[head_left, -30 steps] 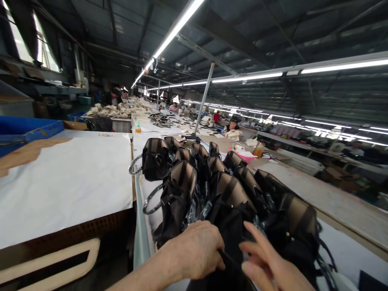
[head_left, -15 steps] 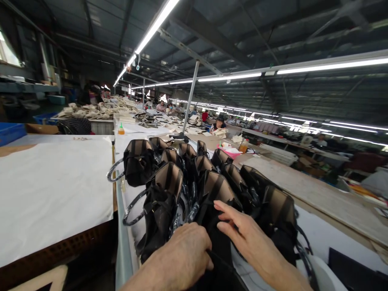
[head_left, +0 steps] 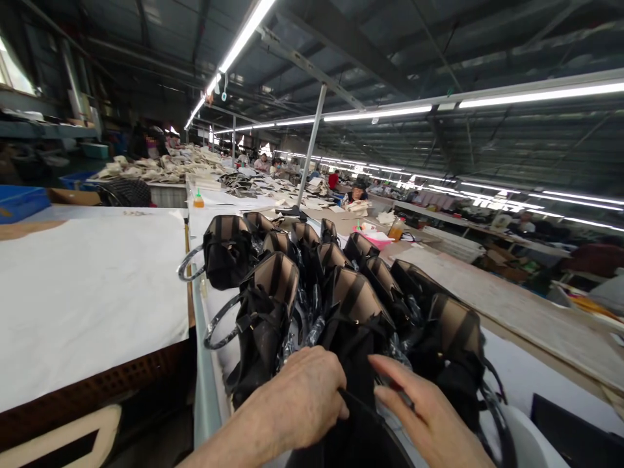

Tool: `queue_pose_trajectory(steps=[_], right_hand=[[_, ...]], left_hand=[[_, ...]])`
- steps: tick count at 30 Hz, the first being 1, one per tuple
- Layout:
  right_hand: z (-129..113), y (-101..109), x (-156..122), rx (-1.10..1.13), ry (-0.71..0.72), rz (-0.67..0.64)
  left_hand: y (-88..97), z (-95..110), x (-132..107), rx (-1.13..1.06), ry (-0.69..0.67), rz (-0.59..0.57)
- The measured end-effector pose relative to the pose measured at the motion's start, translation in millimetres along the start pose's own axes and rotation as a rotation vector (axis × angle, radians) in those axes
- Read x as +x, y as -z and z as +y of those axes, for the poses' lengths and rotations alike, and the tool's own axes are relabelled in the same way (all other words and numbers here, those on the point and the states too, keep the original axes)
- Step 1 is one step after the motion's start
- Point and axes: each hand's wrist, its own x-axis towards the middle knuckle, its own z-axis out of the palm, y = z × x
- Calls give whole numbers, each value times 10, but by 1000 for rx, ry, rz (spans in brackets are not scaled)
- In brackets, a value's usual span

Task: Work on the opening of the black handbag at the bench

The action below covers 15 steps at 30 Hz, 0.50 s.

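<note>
Gripping at the edge, the left hand [head_left: 311, 391] is clamping the near bag [head_left: 359, 434]; the right hand [head_left: 429, 411] is hovering alongside, thumb and fingers apart, contact unclear. Bag is sitting nearer than the other bags [head_left: 263, 325]. Judged step: edge-handling; a two-handed hold would be needing right-hand closure.

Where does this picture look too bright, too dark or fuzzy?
Head view: the nearest ceiling tube glares white; head view: the black bags lose detail in their dark folds; head view: the distant red-clad worker looks soft.
</note>
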Motion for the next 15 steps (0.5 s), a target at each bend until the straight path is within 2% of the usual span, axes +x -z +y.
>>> queue_pose_trajectory(steps=[4, 6, 7, 8, 10, 11, 12, 14, 15], right_hand=[[159, 56, 92, -429, 246, 302], [308, 167, 166, -602, 343, 391], [386, 234, 211, -649, 341, 423], [449, 304, 259, -664, 277, 448], [460, 426, 354, -606, 70, 529], [380, 472, 389, -555, -12, 547], [231, 508, 412, -507, -11, 525], [-245, 562, 430, -487, 329, 330], [-539, 590, 440, -454, 474, 272]], left_hand=[[62, 57, -20, 6, 52, -36], [63, 59, -29, 0, 55, -29], [57, 53, -32, -4, 45, -21], [48, 46, -35, -9, 33, -13], [32, 32, -35, -20, 15, 9], [27, 30, -32, -25, 19, 11], [23, 31, -27, -32, 33, 10], [17, 43, -10, -59, 38, 8], [12, 50, 2, -77, 16, 4]])
